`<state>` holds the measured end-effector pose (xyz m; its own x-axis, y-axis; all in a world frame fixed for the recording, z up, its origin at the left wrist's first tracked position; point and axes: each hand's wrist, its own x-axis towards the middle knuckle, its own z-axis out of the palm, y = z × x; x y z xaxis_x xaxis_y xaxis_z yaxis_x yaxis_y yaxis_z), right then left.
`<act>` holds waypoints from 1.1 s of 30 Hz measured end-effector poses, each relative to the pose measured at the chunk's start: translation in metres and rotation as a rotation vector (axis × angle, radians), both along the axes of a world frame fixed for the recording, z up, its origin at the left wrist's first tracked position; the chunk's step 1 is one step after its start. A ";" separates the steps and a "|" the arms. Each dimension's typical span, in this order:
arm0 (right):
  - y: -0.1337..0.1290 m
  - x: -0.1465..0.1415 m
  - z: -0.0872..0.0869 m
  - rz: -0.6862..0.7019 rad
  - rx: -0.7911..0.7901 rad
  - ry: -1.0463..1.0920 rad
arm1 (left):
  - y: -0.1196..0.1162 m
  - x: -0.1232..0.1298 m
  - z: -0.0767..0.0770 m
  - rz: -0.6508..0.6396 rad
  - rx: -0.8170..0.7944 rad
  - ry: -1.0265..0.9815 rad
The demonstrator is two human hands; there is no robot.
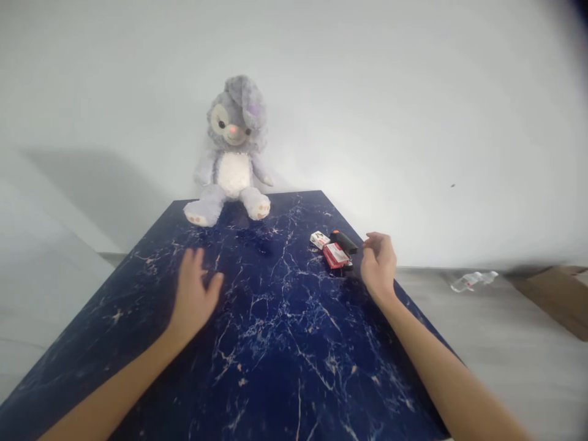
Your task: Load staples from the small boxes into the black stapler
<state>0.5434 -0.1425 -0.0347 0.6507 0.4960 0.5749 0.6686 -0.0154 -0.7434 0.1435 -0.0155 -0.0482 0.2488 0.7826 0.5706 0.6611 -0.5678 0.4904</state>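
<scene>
So the left hand [195, 297] is hovering over the blue marbled bench [285, 343], fingers loosely spread, thumb sticking out, and it isn't gripping anything. The right hand [379, 263] is hanging near the bench's right edge with its fingers kinda curled, and I can't tell if it's pinching something. It's just beside a little cluster: a black item with an orange tip [344, 242], a red and white pack [335, 255] and a small white box [320, 240], all lying close together. A grey plush bunny [234, 153] is sitting upright at the far end, legs splayed toward the camera, pale wall [367, 110] right behind it. Over on the right, a clear plastic bottle [474, 280] is lying on the floor [482, 343] near some brown cardboard [558, 297].
</scene>
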 end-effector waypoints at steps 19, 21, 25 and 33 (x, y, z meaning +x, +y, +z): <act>0.037 -0.041 -0.006 0.113 -0.538 -0.008 | -0.035 -0.018 0.008 -0.225 0.025 0.036; 0.055 -0.067 -0.003 0.213 -0.559 -0.008 | -0.034 -0.021 0.013 -0.220 0.085 -0.002; 0.095 -0.142 -0.001 0.387 -0.521 -0.073 | -0.025 -0.034 0.019 -0.188 0.122 -0.006; 0.160 -0.289 0.000 0.711 -0.393 -0.155 | 0.030 -0.081 0.013 -0.003 0.146 -0.014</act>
